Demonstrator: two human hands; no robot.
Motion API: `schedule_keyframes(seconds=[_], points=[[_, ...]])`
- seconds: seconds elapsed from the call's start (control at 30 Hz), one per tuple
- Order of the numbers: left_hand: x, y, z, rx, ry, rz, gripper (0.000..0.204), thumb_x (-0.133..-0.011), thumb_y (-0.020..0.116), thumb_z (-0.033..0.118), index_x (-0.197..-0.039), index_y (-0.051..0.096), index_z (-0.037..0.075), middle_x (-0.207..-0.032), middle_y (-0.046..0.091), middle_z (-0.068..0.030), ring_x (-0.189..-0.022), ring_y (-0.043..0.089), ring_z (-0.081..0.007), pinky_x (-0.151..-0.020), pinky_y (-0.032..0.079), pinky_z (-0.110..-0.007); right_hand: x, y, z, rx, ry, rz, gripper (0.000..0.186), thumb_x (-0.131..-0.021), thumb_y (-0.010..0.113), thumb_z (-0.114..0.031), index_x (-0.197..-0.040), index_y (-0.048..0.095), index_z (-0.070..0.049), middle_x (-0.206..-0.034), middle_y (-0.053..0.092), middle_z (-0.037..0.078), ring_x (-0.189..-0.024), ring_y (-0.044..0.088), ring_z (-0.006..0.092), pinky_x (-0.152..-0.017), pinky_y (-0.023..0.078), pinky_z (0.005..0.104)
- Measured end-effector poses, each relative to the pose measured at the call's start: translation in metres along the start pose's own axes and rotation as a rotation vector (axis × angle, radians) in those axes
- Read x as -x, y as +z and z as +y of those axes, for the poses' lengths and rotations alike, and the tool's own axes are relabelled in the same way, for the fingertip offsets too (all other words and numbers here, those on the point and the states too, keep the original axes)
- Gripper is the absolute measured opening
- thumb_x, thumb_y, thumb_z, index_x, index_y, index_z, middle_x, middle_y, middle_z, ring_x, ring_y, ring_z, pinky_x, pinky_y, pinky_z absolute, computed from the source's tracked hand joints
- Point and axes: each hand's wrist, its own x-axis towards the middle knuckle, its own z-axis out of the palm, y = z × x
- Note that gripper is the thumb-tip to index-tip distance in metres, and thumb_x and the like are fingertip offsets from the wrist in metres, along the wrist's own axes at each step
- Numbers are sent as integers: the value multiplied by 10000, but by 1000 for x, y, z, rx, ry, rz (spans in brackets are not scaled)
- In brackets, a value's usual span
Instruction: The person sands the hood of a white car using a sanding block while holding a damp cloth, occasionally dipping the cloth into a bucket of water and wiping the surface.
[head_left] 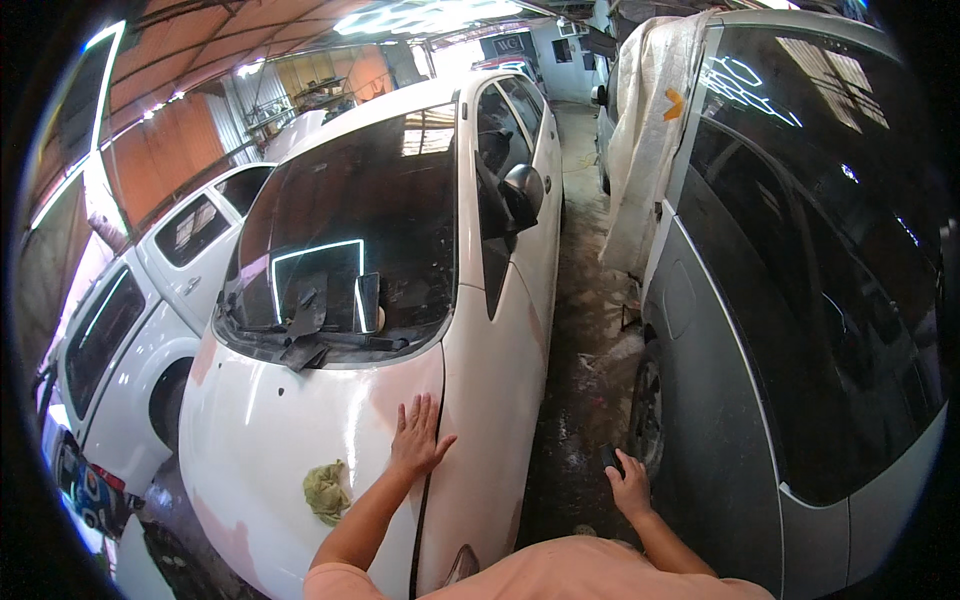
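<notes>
My left hand (416,438) lies flat on the white car's hood (290,420), fingers stretched out, beside a faint pinkish patch near the hood's right edge. A crumpled pale green cloth (326,492) rests on the hood to the left of my left forearm. Low at my right side, in the gap between two vehicles, my right hand (630,486) is closed on a small black object (611,459). Its kind cannot be made out, since the fingers cover part of it.
A dark grey vehicle (712,400) stands close on my right, a whitish sheet (640,140) draped over its far end. The floor (575,400) between the cars looks wet. The white car's side mirror (522,195) juts into that gap. Another white vehicle (130,350) is at the left.
</notes>
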Motion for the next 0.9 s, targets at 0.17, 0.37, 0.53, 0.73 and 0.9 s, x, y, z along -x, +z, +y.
schedule_keyframes(seconds=[0.17, 0.37, 0.53, 0.73, 0.9], points=[[59, 5, 5, 17, -2, 40, 949, -1049, 492, 636, -1689, 211, -6, -1763, 225, -208, -1656, 150, -347, -1317, 41, -604, 10, 12, -9, -63, -19, -13, 535, -1048, 653, -335, -1472, 585, -16, -1412, 631, 224, -1319, 562, 429, -1136, 434, 514], [125, 7, 9, -33, -9, 0, 954, -1029, 549, 607, -1690, 219, 3, -1768, 222, -195, -1655, 148, -356, -1320, 41, -601, 28, 31, -28, -67, -46, -68, 523, -1047, 639, -296, -1464, 583, 14, -1413, 631, 233, -1314, 564, 431, -1138, 424, 495], [174, 5, 17, 15, -49, -46, 949, -1028, 545, 607, -1698, 213, 24, -1775, 207, -185, -1659, 130, -349, -1325, 21, -587, 46, 37, -43, -36, -50, -162, 547, -1073, 618, -342, -1504, 561, -10, -1434, 618, 229, -1329, 554, 411, -1139, 429, 501], [227, 4, 22, 36, -82, -69, 950, -1038, 483, 645, -1692, 224, 7, -1778, 191, -192, -1666, 93, -343, -1323, -10, -582, 69, 51, -61, -29, -33, -248, 553, -1076, 612, -365, -1496, 570, -8, -1439, 616, 209, -1336, 548, 398, -1148, 423, 485], [266, 7, 26, 18, -114, -79, 942, -1035, 496, 638, -1685, 251, 1, -1778, 200, -184, -1666, 103, -337, -1324, 1, -578, 84, 63, -71, -31, -101, -302, 544, -1078, 609, -355, -1494, 570, -7, -1429, 622, 207, -1327, 553, 397, -1142, 426, 472]])
